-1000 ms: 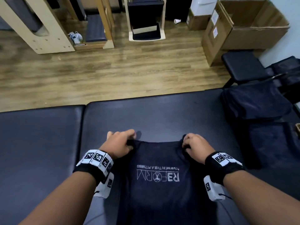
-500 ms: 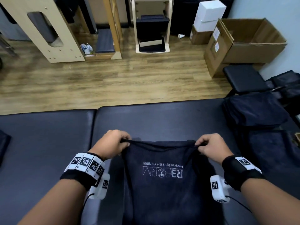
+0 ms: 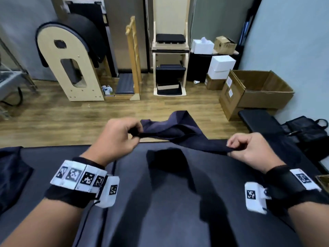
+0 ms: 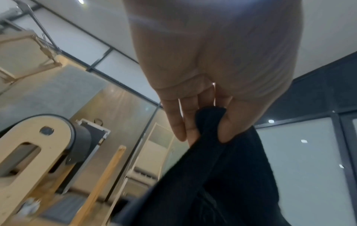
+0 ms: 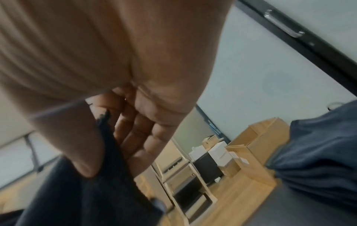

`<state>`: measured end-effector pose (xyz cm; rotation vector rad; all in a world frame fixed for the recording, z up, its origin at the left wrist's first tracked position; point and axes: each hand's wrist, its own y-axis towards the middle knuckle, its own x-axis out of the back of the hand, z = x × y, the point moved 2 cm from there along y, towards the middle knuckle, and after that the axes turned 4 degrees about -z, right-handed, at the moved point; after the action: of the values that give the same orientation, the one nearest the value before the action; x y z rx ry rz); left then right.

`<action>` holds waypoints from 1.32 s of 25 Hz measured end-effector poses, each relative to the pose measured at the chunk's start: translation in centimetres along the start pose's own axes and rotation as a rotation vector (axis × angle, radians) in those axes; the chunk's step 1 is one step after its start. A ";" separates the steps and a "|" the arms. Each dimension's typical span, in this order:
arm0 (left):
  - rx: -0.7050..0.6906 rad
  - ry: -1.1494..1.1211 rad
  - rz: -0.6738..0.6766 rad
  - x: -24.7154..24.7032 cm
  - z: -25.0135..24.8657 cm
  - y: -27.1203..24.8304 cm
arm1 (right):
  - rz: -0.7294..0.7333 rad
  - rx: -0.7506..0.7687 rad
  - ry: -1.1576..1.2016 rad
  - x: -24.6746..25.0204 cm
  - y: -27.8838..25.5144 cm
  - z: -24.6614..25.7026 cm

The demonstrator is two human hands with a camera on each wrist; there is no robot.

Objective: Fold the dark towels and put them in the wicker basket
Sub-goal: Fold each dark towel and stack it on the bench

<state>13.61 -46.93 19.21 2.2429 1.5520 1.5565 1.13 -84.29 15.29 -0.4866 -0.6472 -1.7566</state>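
A dark navy towel point(image 3: 179, 132) hangs in the air above the black padded table point(image 3: 160, 202), flung forward and rumpled between my hands. My left hand point(image 3: 124, 134) pinches one corner of it, and my right hand point(image 3: 236, 148) pinches the other corner. The left wrist view shows thumb and fingers clamped on the dark towel point(image 4: 212, 160). In the right wrist view my thumb presses the dark cloth point(image 5: 108, 168) against my fingers. A sliver of the wicker basket point(image 3: 323, 181) shows at the right edge.
More dark towels lie at the table's left edge point(image 3: 12, 168), and a dark pile point(image 5: 316, 152) sits to my right. Beyond the table are a wooden floor, a cardboard box point(image 3: 256, 90), a black stool point(image 3: 260, 120) and wooden exercise equipment point(image 3: 71, 68).
Both hands have lifted the towel off the table and swung it up and forward; it lay flat with its logo showing before. My head has tilted up toward the room.
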 end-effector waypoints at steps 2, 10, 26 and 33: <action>0.000 0.028 0.149 -2.8 0.9 -4.4 | 0.134 -0.053 -0.129 -3.1 -2.6 -2.9; 0.540 0.070 0.561 -16.5 7.8 -25.4 | 0.655 -0.447 -0.598 -15.1 -12.0 -12.2; 0.525 0.222 0.649 -13.9 9.2 -22.6 | 0.213 -0.625 -0.148 -24.3 -0.8 -10.5; 0.424 0.103 -0.090 -10.3 8.6 -13.7 | -0.218 -0.576 0.135 -15.9 -2.1 -9.9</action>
<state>9.89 -43.04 0.81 2.2659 2.1567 1.4506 3.46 -78.56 -2.52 -0.6988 -0.0864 -2.1647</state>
